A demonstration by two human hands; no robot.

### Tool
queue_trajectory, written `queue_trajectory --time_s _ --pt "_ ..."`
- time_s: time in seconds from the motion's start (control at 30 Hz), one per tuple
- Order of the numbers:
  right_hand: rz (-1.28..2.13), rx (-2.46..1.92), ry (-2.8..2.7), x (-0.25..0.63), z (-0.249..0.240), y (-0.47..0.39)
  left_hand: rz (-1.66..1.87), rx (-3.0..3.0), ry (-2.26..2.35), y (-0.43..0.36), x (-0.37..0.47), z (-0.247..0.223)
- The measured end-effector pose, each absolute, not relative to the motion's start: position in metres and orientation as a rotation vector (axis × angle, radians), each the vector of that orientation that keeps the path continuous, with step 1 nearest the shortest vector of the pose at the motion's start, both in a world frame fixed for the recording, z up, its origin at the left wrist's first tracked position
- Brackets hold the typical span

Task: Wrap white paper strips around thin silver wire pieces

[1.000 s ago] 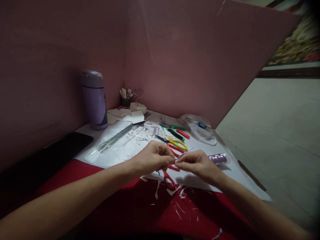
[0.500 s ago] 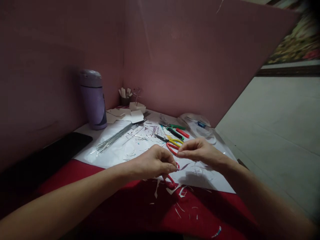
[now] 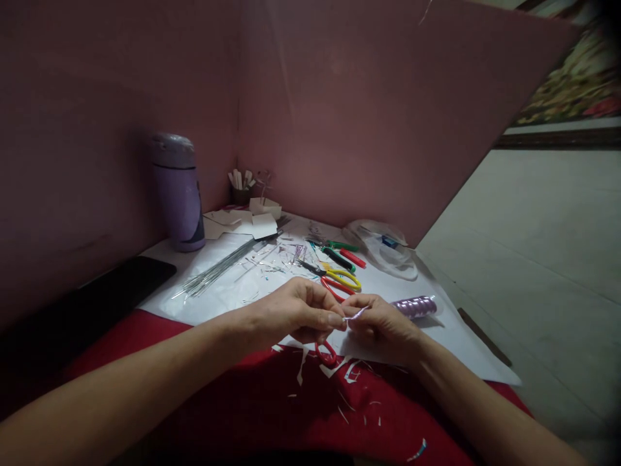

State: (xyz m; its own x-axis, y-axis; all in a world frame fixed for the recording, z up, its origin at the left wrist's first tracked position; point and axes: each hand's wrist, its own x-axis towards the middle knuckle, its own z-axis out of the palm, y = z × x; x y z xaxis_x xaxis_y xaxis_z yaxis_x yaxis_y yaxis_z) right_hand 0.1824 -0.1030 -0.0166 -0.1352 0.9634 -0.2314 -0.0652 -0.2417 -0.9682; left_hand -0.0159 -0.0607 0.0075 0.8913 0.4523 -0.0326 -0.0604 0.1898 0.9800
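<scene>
My left hand is closed in a pinch on a small thin whitish piece, over the front part of the white sheet. Close beside it, my right hand pinches a thin purple strand whose end meets the left fingertips. Behind the right hand lies a spool of shiny purple thread. Red-handled scissors are partly hidden under the left hand. Yellow-handled pliers rest just beyond the hands.
Green-handled tools and a red one lie farther back, left of a plastic bag. Metal wires, a purple bottle and a dark flat object are leftward. Paper scraps lie in front.
My right hand has moved down and closer to the left hand. The purple spool and more of the sheet's right side now show. The left hand keeps its pinch.
</scene>
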Motion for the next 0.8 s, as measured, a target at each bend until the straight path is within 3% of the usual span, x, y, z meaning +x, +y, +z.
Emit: queue_trajectory --time_s 0.27,0.5,0.57,0.7,0.8 --pt "1.158 -1.376 -1.490 0.151 -0.005 -0.139 0.689 1.680 0.662 -0.062 -0.009 0.011" --pt "0.075 -1.304 -2.211 0.159 0.055 -0.130 0.661 2.152 0.550 -0.067 -0.014 0.004" --pt "0.247 -1.389 -2.208 0.169 0.065 -0.112 0.562 2.048 0.461 -0.068 -0.016 0.005" --pt "1.019 -1.498 -1.944 0.189 0.049 -0.086 0.520 1.743 0.398 -0.067 -0.015 0.013" --pt "1.125 -1.518 -1.733 0.191 0.015 -0.094 0.622 1.657 0.499 -0.065 -0.013 0.017"
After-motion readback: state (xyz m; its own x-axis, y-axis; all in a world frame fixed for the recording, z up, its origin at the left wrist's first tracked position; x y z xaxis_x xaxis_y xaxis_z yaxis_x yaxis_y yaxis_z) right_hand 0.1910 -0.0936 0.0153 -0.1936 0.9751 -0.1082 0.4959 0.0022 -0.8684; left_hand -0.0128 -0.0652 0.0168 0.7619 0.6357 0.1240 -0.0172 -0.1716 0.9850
